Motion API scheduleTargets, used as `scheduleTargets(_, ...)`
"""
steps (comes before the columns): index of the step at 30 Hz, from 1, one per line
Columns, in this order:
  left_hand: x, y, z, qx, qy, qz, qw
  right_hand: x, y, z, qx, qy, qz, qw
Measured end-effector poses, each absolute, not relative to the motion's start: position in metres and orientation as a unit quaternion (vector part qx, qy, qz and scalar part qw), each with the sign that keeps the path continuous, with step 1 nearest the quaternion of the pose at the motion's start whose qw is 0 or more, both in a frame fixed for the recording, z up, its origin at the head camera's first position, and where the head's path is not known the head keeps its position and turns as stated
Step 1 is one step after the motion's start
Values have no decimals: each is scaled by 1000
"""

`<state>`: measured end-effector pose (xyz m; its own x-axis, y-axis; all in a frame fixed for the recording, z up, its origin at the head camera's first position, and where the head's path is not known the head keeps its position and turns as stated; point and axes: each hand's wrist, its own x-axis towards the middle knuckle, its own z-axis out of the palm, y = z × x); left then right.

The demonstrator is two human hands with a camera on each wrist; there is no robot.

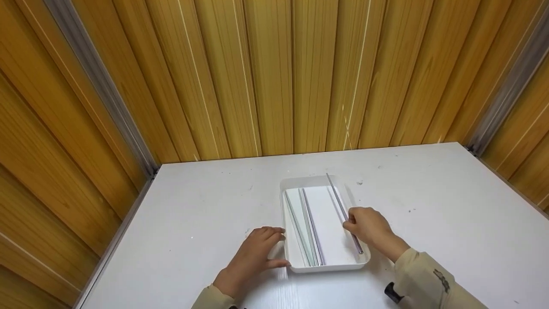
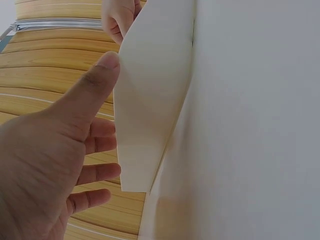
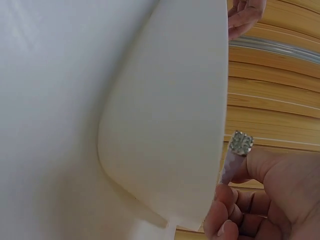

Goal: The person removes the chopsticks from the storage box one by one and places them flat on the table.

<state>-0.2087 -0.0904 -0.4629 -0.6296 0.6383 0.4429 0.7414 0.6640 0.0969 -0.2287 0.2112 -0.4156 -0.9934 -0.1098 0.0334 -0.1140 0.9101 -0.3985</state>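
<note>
A shallow white tray (image 1: 328,269) stands on the white table. My right hand (image 1: 371,226) pinches a long, slim lilac stick (image 1: 337,198) over the tray's right side. The stick leans at a slant; its near tip, a sparkly silver end (image 3: 242,142), sticks out below the thumb in the right wrist view. Inside the tray's left part lie several more slim sticks, a pale green one (image 1: 299,225) and a purple one (image 1: 312,225) among them. My left hand (image 1: 257,249) is at the tray's left wall, thumb and fingers spread loosely, fingertips right at the rim.
The white table (image 1: 206,201) extends around the tray, with small dark marks on its top. Yellow wood-pattern panels (image 1: 270,77) rise behind it and at both sides, joined by grey metal posts (image 1: 107,86) at the corners.
</note>
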Motion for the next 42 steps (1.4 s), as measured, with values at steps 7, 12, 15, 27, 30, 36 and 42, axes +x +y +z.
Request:
scheduleTargets(7, -209, -91, -464, -393, -888, -137, 196, -228, 221, -416, 53, -979, 198, -4)
scheduleTargets(12, -209, -91, -464, -393, -887, -140, 196, -228, 228, -415, 47, -979, 197, -11)
scheduleTargets(15, -209, -91, -464, -396, -886, -139, 197, -227, 232, -416, 38, -980, 196, -20)
scheduleTargets(27, -210, -90, -464, -395, -887, -138, 197, -228, 244, -423, 30, -977, 212, -15)
scheduleTargets(30, -210, -90, -464, -394, -887, -147, 192, -227, 246, -425, 33, -976, 214, -13)
scheduleTargets(36, -211, -90, -465, -396, -885, -148, 198, -225, 251, -429, 30, -977, 209, -14)
scheduleTargets(42, -211, -91, -465, -399, -882, -145, 206, -221, 254, -435, 26, -977, 210, -16)
